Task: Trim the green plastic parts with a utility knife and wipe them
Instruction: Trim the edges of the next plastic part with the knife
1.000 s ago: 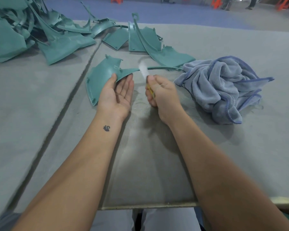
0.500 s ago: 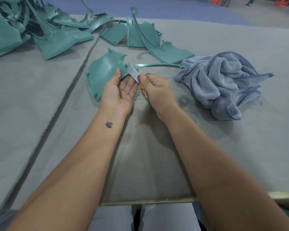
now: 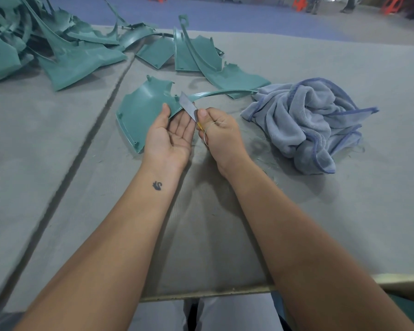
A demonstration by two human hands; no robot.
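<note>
A curved green plastic part (image 3: 141, 108) with a long thin arm lies in the middle of the grey table. My left hand (image 3: 170, 134) holds it palm up, thumb pressed on its near edge and fingers under it. My right hand (image 3: 219, 133) grips a utility knife (image 3: 189, 106) with a yellow handle. The grey blade points up and left and lies against the part's edge beside my left thumb.
A crumpled blue-grey cloth (image 3: 311, 120) lies to the right. Several more green parts (image 3: 201, 56) sit behind, and a big heap of them (image 3: 41, 44) fills the far left. Thin plastic shavings (image 3: 261, 139) litter the table (image 3: 320, 223). A seam (image 3: 86, 139) runs along its left side.
The knife blade came down and left from above the part to its edge by my left thumb. My left thumb closed onto the part.
</note>
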